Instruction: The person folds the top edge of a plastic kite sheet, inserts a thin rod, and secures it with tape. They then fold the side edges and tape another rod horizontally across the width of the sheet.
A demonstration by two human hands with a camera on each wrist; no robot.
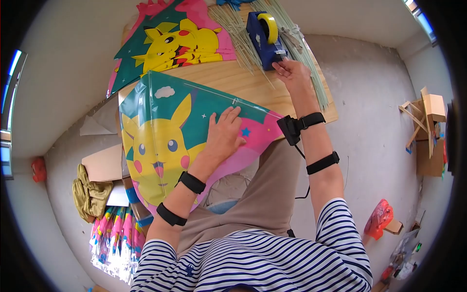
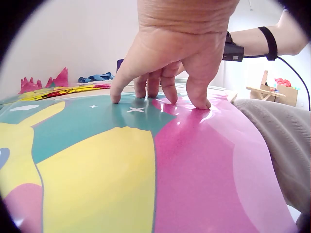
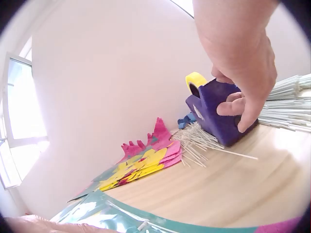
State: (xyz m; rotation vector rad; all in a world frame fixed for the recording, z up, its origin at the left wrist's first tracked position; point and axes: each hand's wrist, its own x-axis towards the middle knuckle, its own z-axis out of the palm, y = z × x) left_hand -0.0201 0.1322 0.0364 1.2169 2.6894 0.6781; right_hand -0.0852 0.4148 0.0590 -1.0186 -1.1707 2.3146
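A kite sheet [image 1: 194, 121] printed with a yellow cartoon character lies on the table's near side, partly over the person's lap. Spread fingertips of the left hand [image 1: 224, 134] press on its green and pink part, just below a thin white rod [image 1: 209, 92] along the upper edge. A small piece of clear tape [image 1: 235, 101] crosses that rod near the fingertips. At the back, the right hand [image 1: 296, 75] is at the front of a blue tape dispenser [image 1: 256, 41]. Its curled fingers pinch at the cutter end, where the tape itself is mostly hidden. A yellow roll [image 3: 195, 80] sits in the dispenser.
A stack of similar printed sheets [image 1: 180, 41] lies at the table's back left. Bundles of thin pale sticks [image 1: 311, 73] flank the dispenser. Cardboard [image 1: 104, 163] and a bag of folded kites [image 1: 116, 238] are at lower left. A red plastic bag [image 1: 379, 219] is at right.
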